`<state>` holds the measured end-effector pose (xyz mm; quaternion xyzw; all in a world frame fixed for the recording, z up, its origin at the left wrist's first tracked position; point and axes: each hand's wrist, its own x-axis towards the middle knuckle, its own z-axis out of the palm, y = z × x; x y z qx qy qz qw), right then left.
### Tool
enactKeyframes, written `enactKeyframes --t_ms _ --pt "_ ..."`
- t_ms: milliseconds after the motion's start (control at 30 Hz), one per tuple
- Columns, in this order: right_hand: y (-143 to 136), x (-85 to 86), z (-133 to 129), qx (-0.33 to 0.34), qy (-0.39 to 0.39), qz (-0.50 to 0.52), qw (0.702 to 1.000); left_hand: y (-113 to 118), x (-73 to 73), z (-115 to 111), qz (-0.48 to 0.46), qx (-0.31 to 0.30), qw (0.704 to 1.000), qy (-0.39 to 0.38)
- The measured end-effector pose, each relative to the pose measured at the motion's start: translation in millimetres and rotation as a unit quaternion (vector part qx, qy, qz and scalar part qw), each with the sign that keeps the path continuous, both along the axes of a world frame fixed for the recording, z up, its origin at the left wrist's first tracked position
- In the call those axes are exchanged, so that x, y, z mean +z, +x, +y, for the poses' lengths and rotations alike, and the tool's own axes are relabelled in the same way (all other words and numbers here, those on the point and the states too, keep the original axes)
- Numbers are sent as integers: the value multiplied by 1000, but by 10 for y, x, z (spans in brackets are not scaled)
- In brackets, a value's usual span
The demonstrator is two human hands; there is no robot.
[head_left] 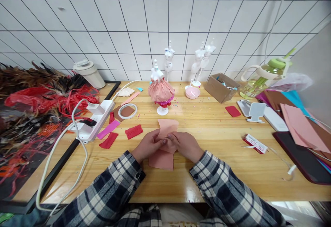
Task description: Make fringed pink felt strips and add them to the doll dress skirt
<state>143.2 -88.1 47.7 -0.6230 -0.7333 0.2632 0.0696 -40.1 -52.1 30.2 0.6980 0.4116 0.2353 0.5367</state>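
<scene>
Near the table's front, my left hand and my right hand pinch a light pink piece of crepe paper between them. Its upper part stands up beyond my fingers, and the pinched middle is partly covered by them. Beneath my hands a darker pink paper piece lies flat on the wood. Straight ahead stands a small white dress form on a round base, wearing a ruffled pink paper skirt with magenta and red layers at the hem.
Red paper pieces, a tape roll and a power strip lie left. Bare dress forms, a pink bowl and a cardboard box stand at the back. At right are a phone stand, a bottle and stacked paper.
</scene>
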Motion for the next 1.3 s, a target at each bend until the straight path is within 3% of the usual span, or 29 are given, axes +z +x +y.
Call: enactKeyframes --t_ms 133,400,1100,1300 --pt "13 18 1 -2 0 -10 1000 -11 -15 0 7 13 1000 5" --pt "1 41 -9 0 -8 -11 1000 -6 -79 -6 -82 3 995 -60" --pt "-19 16 -15 15 3 -4 1000 13 -79 -29 -89 -4 993 -78" --pt "-36 -8 -3 18 -3 -8 1000 18 -91 -41 -101 -31 989 -101"
